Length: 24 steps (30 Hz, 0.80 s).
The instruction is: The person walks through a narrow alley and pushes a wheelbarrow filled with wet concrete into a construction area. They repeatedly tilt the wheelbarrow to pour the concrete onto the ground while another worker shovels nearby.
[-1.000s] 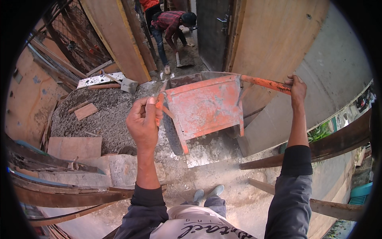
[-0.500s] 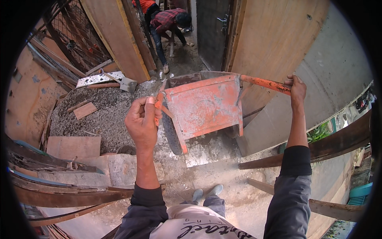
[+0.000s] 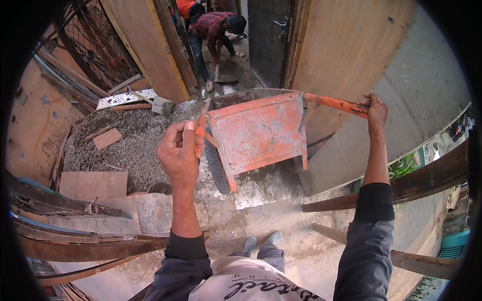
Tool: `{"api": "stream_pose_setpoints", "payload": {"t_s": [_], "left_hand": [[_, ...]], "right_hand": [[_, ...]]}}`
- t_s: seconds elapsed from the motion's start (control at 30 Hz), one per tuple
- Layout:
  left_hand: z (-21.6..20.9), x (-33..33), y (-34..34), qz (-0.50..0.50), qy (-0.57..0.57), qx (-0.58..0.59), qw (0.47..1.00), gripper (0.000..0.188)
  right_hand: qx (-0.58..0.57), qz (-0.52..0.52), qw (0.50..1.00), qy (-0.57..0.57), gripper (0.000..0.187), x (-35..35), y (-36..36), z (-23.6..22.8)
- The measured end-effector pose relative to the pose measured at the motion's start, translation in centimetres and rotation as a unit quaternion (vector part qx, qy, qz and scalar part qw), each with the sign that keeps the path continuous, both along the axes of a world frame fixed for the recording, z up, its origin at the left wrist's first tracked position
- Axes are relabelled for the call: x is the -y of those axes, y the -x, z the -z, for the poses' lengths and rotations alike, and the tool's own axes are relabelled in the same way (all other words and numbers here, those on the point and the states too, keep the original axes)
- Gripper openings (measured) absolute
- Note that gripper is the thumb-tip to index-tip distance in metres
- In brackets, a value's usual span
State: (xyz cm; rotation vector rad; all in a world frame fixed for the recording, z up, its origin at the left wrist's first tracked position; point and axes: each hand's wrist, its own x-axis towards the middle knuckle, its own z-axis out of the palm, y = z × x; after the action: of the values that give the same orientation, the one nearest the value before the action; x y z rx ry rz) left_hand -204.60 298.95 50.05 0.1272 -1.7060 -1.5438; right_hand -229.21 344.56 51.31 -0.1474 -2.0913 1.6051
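In front of me stands an orange wheelbarrow [image 3: 258, 133], its paint scuffed and smeared with grey. My left hand [image 3: 179, 153] is closed round the end of its left handle [image 3: 201, 131]. On the other side my right hand [image 3: 376, 111] grips the tip of the long right handle [image 3: 334, 104]. A dark tyre [image 3: 216, 163] shows below the left edge of the tray. The inside of the tray is mostly hidden by its near panel.
A gravel heap [image 3: 135, 138] with a shovel [image 3: 160, 105] lies left. Ahead, a co-worker [image 3: 213, 30] bends over another shovel [image 3: 225, 79] beside a dark door [image 3: 268, 45]. Plywood [image 3: 346, 50] and a grey wall [image 3: 401, 95] flank the right; wooden beams [image 3: 427, 183] cross nearer me.
The co-worker ahead has shifted slightly, and the shovel blade now shows on the ground. My hands and the wheelbarrow stay almost where they were.
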Motion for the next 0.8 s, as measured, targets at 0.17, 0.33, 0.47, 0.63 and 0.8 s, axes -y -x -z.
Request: {"api": "stream_pose_setpoints", "payload": {"t_s": [0.17,0.33,0.47,0.63,0.8], "left_hand": [[-0.3,0.0,-0.1,-0.002,0.001,0.007,1.0,0.018],[0.0,-0.1,0.1,0.008,-0.006,-0.001,1.0,0.017],[-0.6,0.2,-0.2,0.006,-0.007,-0.002,1.0,0.015],[-0.1,-0.1,0.1,0.008,-0.008,0.001,1.0,0.014],[0.0,-0.2,0.1,0.008,-0.004,0.002,1.0,0.014]], "right_hand": [[-0.008,-0.005,1.0,0.005,0.031,0.0,0.2,0.1],[-0.015,-0.001,1.0,-0.012,0.031,-0.2,-0.1,-0.4],[-0.006,-0.007,1.0,0.003,0.031,0.8,-0.1,-0.4],[-0.007,-0.002,1.0,-0.006,0.03,-0.3,0.2,0.0],[0.002,0.0,1.0,-0.002,0.031,-0.8,0.3,0.3]]}}
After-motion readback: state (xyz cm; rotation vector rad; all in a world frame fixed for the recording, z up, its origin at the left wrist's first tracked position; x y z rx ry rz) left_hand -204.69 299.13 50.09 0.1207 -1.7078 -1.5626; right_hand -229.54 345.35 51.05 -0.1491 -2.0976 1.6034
